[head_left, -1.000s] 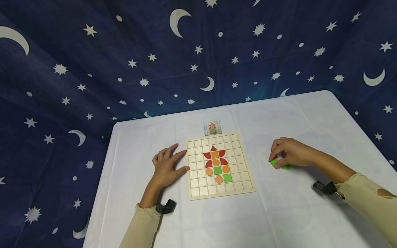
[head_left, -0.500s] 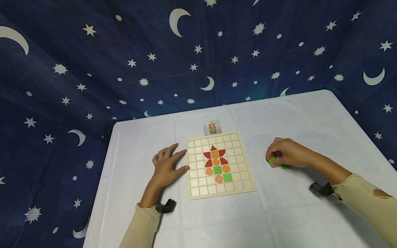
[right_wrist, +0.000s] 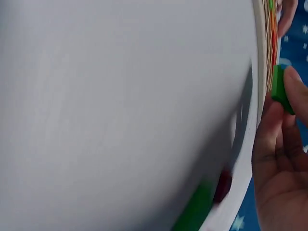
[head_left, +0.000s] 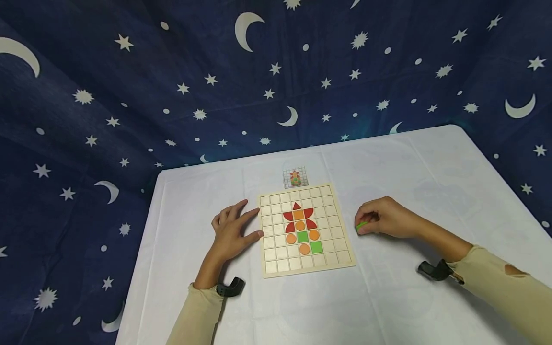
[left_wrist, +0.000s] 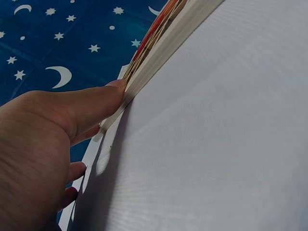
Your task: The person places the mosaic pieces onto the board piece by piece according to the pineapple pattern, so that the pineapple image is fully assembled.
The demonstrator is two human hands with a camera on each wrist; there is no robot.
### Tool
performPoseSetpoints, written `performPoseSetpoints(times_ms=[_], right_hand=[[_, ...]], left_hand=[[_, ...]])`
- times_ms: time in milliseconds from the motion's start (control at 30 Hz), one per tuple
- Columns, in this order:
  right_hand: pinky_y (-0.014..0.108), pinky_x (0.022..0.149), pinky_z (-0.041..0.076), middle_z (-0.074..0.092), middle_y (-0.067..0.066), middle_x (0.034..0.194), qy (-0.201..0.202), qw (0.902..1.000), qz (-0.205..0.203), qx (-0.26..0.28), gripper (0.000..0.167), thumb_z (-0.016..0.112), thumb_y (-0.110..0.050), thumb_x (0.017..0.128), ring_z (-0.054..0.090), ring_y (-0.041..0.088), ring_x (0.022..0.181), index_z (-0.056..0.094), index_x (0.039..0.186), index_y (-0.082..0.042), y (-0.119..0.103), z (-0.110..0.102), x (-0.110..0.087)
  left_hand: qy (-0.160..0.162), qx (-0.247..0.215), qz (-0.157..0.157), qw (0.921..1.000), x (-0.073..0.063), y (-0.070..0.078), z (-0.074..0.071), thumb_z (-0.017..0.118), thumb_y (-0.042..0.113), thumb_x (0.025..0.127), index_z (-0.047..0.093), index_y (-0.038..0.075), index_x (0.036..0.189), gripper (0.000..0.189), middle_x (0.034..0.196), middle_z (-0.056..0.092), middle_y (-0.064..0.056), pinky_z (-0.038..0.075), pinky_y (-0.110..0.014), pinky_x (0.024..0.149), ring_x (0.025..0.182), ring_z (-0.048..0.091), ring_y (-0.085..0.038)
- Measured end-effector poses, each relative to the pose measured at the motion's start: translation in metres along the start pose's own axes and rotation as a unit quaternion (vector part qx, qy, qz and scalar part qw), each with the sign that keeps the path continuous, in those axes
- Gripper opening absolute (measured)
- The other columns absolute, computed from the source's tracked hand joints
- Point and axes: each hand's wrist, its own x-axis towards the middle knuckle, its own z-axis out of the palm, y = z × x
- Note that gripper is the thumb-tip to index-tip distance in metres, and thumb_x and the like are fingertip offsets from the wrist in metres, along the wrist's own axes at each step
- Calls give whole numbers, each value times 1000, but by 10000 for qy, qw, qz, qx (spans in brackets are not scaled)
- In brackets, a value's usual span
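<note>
My right hand [head_left: 390,219] pinches a green square tile [right_wrist: 280,89] between thumb and fingers, just right of the wooden grid board [head_left: 282,266]. Spread out, my left hand [head_left: 228,237] touches the board's left edge with thumb and index finger. On the board lie a red triangle [head_left: 296,206], red quarter-round tiles [head_left: 288,216], an orange square [head_left: 299,214], orange discs [head_left: 304,249] and two green squares [head_left: 316,247]. The right wrist view shows another green piece [right_wrist: 195,209] and a dark red piece [right_wrist: 223,186] on the table, both blurred; the hand hides them in the head view.
A small pattern card [head_left: 295,178] with a coloured figure on a grid lies behind the board. The white cloth-covered table [head_left: 319,311] extends all around. A dark blue curtain [head_left: 207,57] with moons and stars hangs behind it.
My right hand has carried the green tile left, away from the other pieces and closer to the board. The left hand and the board have stayed put.
</note>
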Motion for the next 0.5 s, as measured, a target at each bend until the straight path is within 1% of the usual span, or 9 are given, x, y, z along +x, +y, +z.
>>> performPoseSetpoints(times_ms=[100, 233, 367, 500], right_hand=[[23, 69, 55, 71, -10, 84, -186, 9991, 192, 332, 14, 84, -18, 85, 64, 9, 75, 75, 92, -24, -13, 14, 9], [23, 71, 55, 71, -8, 88, -334, 9972, 258, 614, 13, 83, -16, 86, 65, 11, 77, 77, 96, -22, -30, 33, 22], [23, 72, 54, 72, -7, 90, -290, 9962, 273, 771, 14, 83, -16, 86, 64, 12, 79, 79, 99, -21, -44, 51, 36], [23, 71, 54, 72, -8, 84, -167, 9960, 244, 838, 12, 84, -17, 85, 64, 11, 77, 78, 94, -21, -55, 65, 49]], left_hand=[[-3, 11, 4, 10000, 0, 0, 0, 74, 55, 86, 60, 29, 144, 65, 165, 34, -7, 9, -64, 109, 144, 28, -36], [16, 17, 22, 10000, 0, -1, 1, 74, 55, 86, 60, 30, 144, 65, 165, 35, -8, 9, -65, 109, 144, 28, -36], [32, 29, 24, 10000, 0, -1, 1, 74, 55, 86, 60, 29, 144, 65, 164, 35, -8, 9, -65, 109, 144, 28, -36], [26, 14, 10, 10000, 0, -1, 1, 74, 56, 86, 60, 29, 144, 66, 164, 35, -8, 8, -65, 110, 144, 28, -36]])
